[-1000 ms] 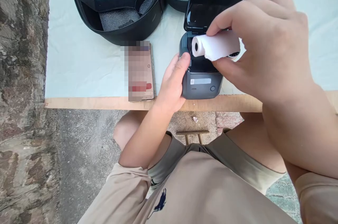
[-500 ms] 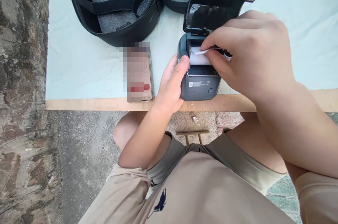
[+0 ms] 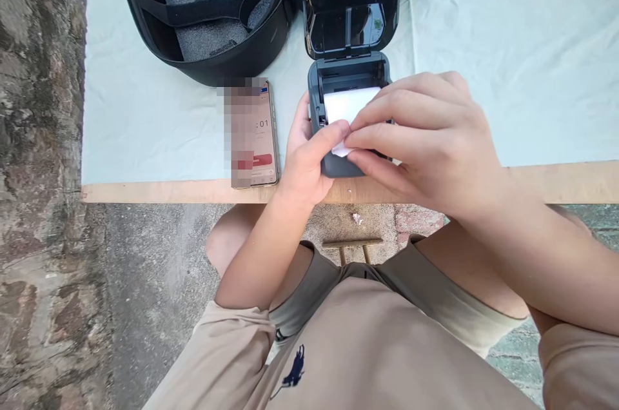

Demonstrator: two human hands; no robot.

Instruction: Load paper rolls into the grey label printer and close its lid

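Observation:
A small dark grey label printer [image 3: 338,168] rests near the table's front edge, its black lid [image 3: 351,17] swung up and back. Inside the bay lies a white paper roll [image 3: 352,104], its loose end drawn toward the front rim. My left hand [image 3: 309,165] grips the printer's left side, the thumb lying over the front edge by the paper end. From the right, my right hand [image 3: 425,133] pinches the paper's end between thumb and fingers, closed on it. Its fingers hide the printer's right side and much of the front panel.
An open black zippered case [image 3: 261,52] with grey foam and a strap stands at the back left. Left of the printer lies a phone [image 3: 264,139], partly blurred out. Pale cloth [image 3: 532,75] covers the table up to its wooden front edge [image 3: 169,191].
The paper's end has come forward over the printer's front, with my right hand moving left and toward me. The printer has shifted left and turned straighter, its raised lid swinging left with it.

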